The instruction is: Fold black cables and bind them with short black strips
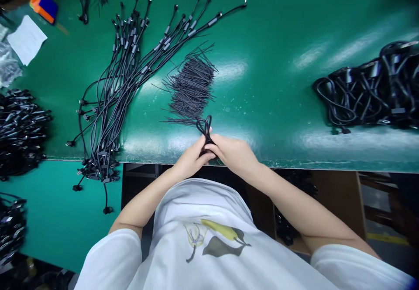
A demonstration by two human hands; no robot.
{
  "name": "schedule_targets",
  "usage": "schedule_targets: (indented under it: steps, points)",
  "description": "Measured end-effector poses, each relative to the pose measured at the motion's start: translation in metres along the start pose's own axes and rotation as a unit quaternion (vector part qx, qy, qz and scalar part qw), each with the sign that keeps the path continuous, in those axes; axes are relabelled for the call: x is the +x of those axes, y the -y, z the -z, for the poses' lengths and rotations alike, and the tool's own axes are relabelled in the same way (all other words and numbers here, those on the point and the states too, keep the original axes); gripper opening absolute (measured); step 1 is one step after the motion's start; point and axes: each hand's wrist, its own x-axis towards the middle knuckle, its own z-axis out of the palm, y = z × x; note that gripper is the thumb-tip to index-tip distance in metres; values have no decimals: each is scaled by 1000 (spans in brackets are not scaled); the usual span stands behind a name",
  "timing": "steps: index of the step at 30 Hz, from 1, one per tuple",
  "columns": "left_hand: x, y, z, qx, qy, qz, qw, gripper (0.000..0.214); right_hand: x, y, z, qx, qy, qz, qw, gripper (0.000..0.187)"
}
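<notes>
Near the front edge of the green table, a folded black cable [205, 126] stands up in loops between my two hands. My left hand [193, 157] is closed round its lower left side. My right hand [234, 152] pinches the same bundle from the right, thumb and fingertips close to the left ones. The cable's lower part is mostly hidden by my fingers. Just beyond my hands lies a heap of thin black twist ties [192, 87]. To its left, long black cables [121, 80] with grey cylinders and plugs are spread loose over the table.
Coiled black cables [369, 89] are piled at the right. Another dark cable pile [21, 128] sits at the far left, near a white paper [27, 40] and an orange and blue holder [44, 6]. One small coiled cable [84, 10] lies at the back left. The table [278, 107] ends before my body.
</notes>
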Motion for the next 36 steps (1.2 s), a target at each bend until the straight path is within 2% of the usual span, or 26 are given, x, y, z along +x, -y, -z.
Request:
schedule_targets:
  steps: [3, 6, 8, 11, 14, 16, 19, 21, 23, 26, 30, 34, 36]
  points:
    - [-1, -7, 10, 92, 7, 20, 996, 62, -3, -6, 3, -80, -13, -2, 997, 49]
    - [0, -14, 20, 181, -34, -4, 983, 58, -3, -8, 15, -98, -94, 16, 991, 46]
    - [2, -17, 24, 207, -42, -32, 977, 54, 1, -9, 26, -109, -119, 62, 985, 42]
    - [4, -19, 28, 258, -16, -88, 962, 46, 14, -12, 38, -124, -60, 142, 980, 39]
    - [7, -22, 31, 286, 2, -126, 950, 42, 21, -18, 39, -148, 12, 143, 978, 41]
    - [8, -22, 34, 255, -15, -144, 956, 38, 18, -20, 35, -160, 17, 102, 982, 42]
    - [10, -19, 38, 120, -73, -122, 983, 53, 7, -22, 26, -142, -52, 44, 988, 35]
    - [11, -15, 38, -3, -68, -85, 994, 60, 1, -22, 21, -117, -101, 30, 987, 29]
    - [12, -11, 37, -110, -36, -57, 992, 54, -1, -20, 17, -102, -119, 18, 987, 26]
    - [15, -8, 34, -207, -40, -44, 977, 48, -1, -18, 12, -74, -78, 7, 994, 30]
    - [16, -6, 34, -255, -59, -55, 963, 42, 0, -17, 4, -6, 14, 22, 1000, 34]
    - [16, -5, 34, -257, -54, -57, 963, 42, -3, -15, 5, 28, 17, -7, 999, 32]
    - [16, -5, 32, -253, -56, -60, 964, 42, -5, -15, 10, 64, 3, -22, 998, 38]
